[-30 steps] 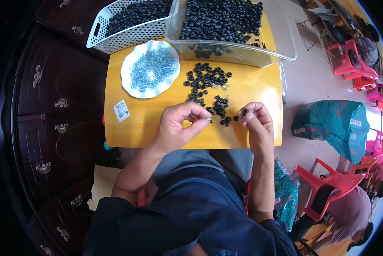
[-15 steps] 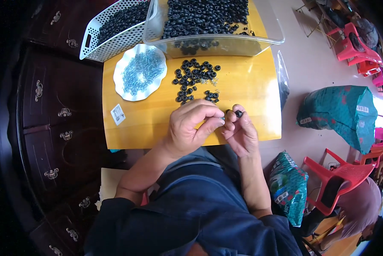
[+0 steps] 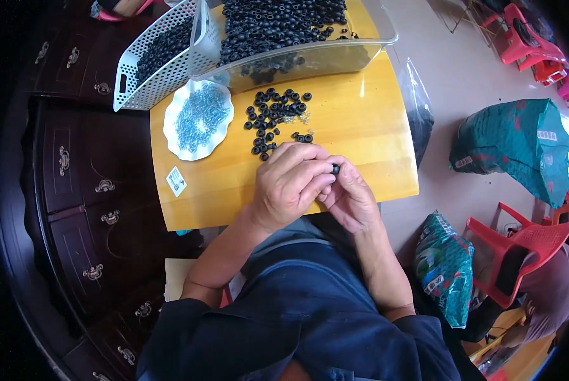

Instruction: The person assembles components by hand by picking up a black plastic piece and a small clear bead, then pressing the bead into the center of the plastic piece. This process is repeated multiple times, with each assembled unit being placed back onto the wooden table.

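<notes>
Both hands meet above the near edge of the yellow table (image 3: 354, 120). Between the thumb and fingertips of my right hand (image 3: 351, 193) is a small black round piece (image 3: 335, 169), mostly covered by fingers. My left hand (image 3: 291, 184) is closed in a pinch right against that piece; whatever lies between its fingertips is hidden. Just beyond the hands, loose black round pieces (image 3: 268, 114) are scattered, with a few tiny clear bits (image 3: 292, 119) among them. A white wavy-edged dish (image 3: 169, 130) holds many small clear bluish pieces (image 3: 202, 114).
At the back, a clear plastic bin (image 3: 354, 56) and a white perforated basket (image 3: 124, 86) hold black pieces. A label (image 3: 176, 181) lies at the left. Dark drawers (image 3: 68, 159) stand left; green sacks (image 3: 500, 140), a red chair (image 3: 519, 254) and a bent-over person (image 3: 554, 286) are right.
My left fingertips have come up against the black piece in my right hand, closing the gap between the hands. The whole view has shifted and turned slightly.
</notes>
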Demonstrator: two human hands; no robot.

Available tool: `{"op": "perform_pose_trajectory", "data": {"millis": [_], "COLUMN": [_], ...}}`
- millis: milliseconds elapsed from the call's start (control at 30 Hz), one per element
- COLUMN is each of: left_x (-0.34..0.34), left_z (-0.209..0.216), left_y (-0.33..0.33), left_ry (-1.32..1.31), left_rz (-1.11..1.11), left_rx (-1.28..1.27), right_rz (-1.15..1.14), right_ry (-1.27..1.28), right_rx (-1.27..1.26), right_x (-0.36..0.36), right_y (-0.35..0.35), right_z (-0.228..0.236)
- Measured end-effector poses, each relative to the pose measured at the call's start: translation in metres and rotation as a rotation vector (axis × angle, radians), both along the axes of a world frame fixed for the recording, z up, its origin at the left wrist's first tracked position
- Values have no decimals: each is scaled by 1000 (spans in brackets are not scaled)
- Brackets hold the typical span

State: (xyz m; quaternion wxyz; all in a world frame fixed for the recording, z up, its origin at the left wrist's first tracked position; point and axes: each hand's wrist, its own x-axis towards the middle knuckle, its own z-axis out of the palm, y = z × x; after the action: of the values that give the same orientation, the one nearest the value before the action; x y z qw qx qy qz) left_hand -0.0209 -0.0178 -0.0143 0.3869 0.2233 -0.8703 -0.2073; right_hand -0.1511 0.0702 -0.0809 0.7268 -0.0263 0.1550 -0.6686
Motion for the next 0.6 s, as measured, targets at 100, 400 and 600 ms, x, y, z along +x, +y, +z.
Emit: {"op": "perform_pose_trajectory", "data": {"millis": [100,400,600], "left_x": [0,5,11], "left_z": [-3,3,0], "left_y": [-1,0,6], "left_ry": [-9,-58,171], "left_rz": [-8,-57,-105], "left_rx": [-20,104,828], "right_rz": [3,-45,-11], "right_ry": [-34,152,364], "right_rx": [13,60,-1], "right_x": [-2,2,-1], "right_y": [-1,0,2], "right_z": [1,7,8]}}
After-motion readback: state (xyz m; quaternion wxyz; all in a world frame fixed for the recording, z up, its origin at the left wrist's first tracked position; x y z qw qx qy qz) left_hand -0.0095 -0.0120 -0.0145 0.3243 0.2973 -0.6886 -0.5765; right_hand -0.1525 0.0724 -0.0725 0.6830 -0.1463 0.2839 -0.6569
